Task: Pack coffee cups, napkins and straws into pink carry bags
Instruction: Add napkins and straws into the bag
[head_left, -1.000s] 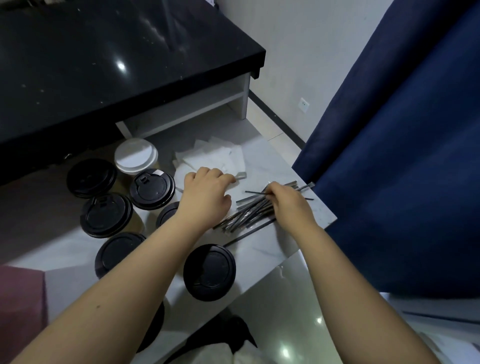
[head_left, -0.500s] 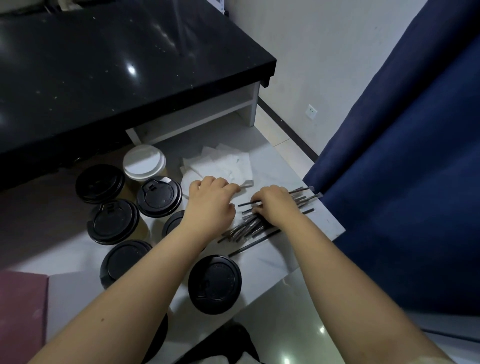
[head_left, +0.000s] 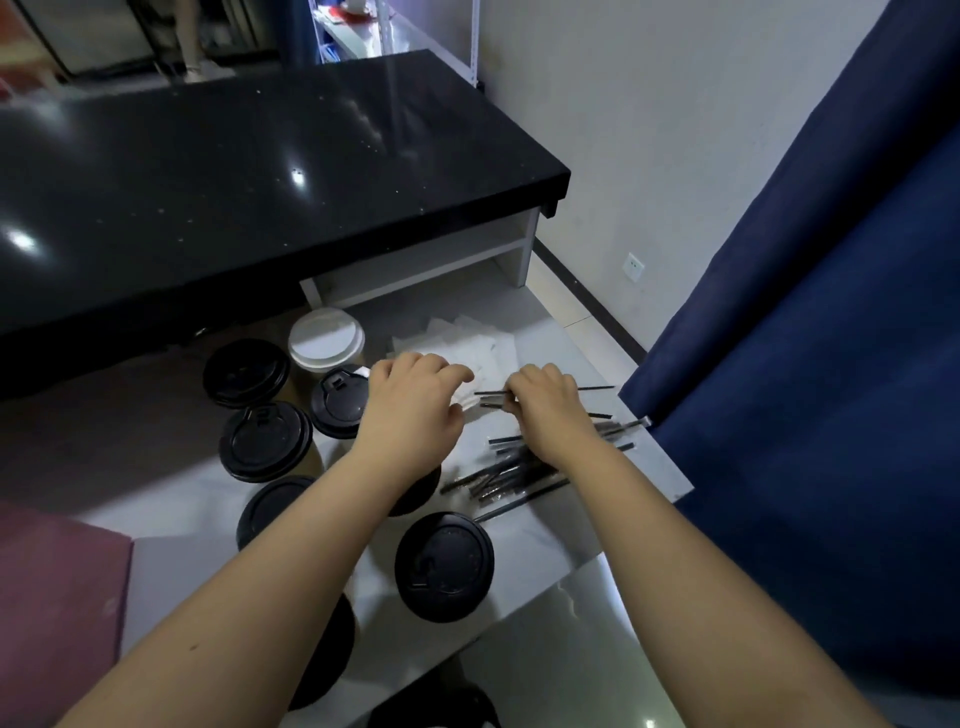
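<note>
right hand fingers pinch straws; left hand just beside

- First black lid: almost wholly covered by the left wrist.
- Second black lid: right part under the left forearm.
- Third black lid, at the worktop's near edge: only a sliver shows.
- Napkins: near part behind the left hand; contact cannot be told.
- Straws: middle of the heap under the right wrist.
- Right hand: fingertips out of sight.
- Pink bag: cut off by the left edge.
- Dark object, bottom edge: cut off, unidentifiable.
</note>
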